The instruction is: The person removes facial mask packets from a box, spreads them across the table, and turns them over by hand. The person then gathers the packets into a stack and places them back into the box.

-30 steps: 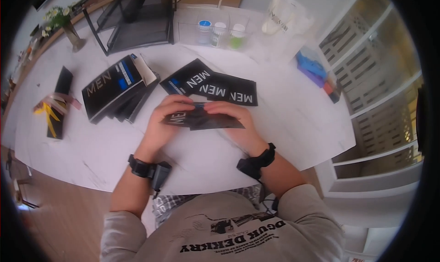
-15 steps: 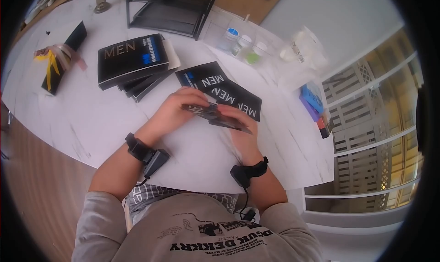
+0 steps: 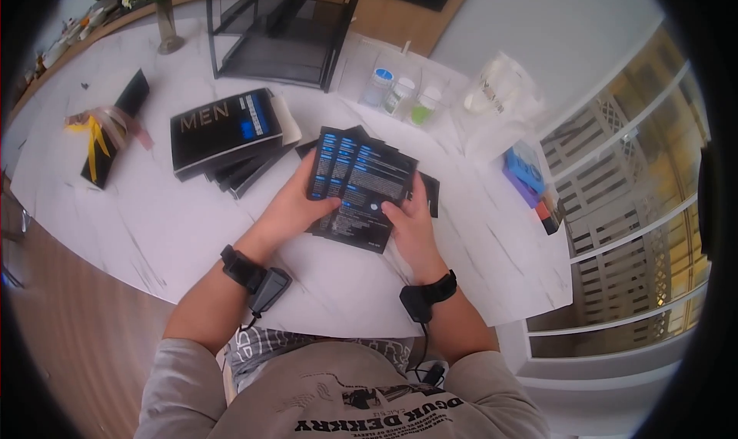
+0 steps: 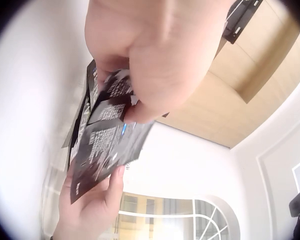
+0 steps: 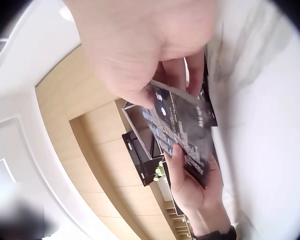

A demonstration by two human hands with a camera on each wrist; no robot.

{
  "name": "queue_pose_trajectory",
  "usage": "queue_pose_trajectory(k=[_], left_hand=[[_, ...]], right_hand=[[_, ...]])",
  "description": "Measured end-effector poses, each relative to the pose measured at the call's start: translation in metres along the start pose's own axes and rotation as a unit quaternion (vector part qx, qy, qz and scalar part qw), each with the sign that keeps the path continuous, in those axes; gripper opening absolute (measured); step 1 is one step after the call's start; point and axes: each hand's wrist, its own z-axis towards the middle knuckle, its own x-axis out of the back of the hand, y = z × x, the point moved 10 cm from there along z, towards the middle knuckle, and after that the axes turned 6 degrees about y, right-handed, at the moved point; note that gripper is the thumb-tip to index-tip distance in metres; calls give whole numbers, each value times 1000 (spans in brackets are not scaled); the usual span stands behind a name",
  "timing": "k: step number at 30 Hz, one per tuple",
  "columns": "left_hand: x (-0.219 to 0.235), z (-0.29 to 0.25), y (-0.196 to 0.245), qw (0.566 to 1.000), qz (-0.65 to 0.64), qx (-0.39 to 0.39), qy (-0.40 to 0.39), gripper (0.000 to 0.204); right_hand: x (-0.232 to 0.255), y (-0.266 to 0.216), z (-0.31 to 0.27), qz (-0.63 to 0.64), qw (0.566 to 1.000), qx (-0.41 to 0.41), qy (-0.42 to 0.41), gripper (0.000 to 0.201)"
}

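Observation:
Both hands hold a fan of flat black packets (image 3: pixel 357 197), their sides with small white and blue print facing up towards the head. My left hand (image 3: pixel 296 208) grips the left edge, thumb on top and fingers behind. At the right edge, my right hand (image 3: pixel 413 227) pinches the packets with its thumb on the printed face. In the left wrist view the packets (image 4: pixel 102 145) overlap one another, and the right wrist view shows the same packets (image 5: pixel 182 125) between both hands. Further packets (image 3: pixel 434 197) lie on the table behind, mostly hidden by the held ones.
Left of the hands stands a stack of black boxes (image 3: pixel 223 131) marked MEN. Beyond are a ribboned black box (image 3: pixel 115 131), a mesh rack (image 3: pixel 277 47), a clear organiser with bottles (image 3: pixel 400 97), a white bag (image 3: pixel 503 93) and small coloured boxes (image 3: pixel 526 177).
The packets were held low and nearly edge-on with MEN lettering showing; now they are turned so their small-print sides face up, spread in a fan. The head view has shifted.

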Motion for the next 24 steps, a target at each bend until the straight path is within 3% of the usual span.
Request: queue_pose_trajectory(k=[1,2,4,6,7,8,12,13,14,16,17,18,19,20,21,24], left_hand=[[8,2,-2,999,42,0,18,96],[12,4,0,998,54,-15,34,96],[19,5,4,994,77,-42,65,98],[18,3,3,994,90,-36,59,98],[17,3,2,992,105,-34,57,99],[16,3,0,991,118,-32,54,100],[11,-1,-28,988,123,91,-21,49],[11,-3,-28,992,86,92,-3,24],[11,-3,-29,993,52,105,-8,25],[10,-4,-32,991,-16,135,-19,28],[7,-5,-32,987,-65,148,-22,40],[4,-8,-33,980,-104,170,-23,42],[3,-9,-32,971,-143,192,-24,44],[1,-9,-32,960,-181,212,-25,47],[-2,-8,-30,968,-141,204,-36,61],[-1,-9,-37,958,-177,226,-19,64]], right_hand=[[2,1,-3,-9,1000,-10,0,65],[4,3,-6,-18,1000,-22,1,67],[-5,-1,-9,-96,994,20,-45,49],[-11,-2,-12,-234,966,68,-91,36],[-8,8,-15,-232,969,-8,-87,25],[-7,9,-15,-221,971,-15,-86,25],[-4,12,-12,-146,984,-35,-93,24],[-2,12,-11,-138,984,-48,-98,23],[-1,11,-10,-130,984,-63,-104,23],[-10,-15,-12,-249,958,52,-135,27],[-16,-26,-16,-306,934,108,-149,30],[-13,-18,-16,-129,981,-3,-143,35],[-14,-9,-18,54,984,-112,-131,42],[-19,1,-22,235,941,-215,-112,48],[-13,10,-18,218,948,-203,-108,63],[-4,19,-14,253,941,-199,-100,61]])
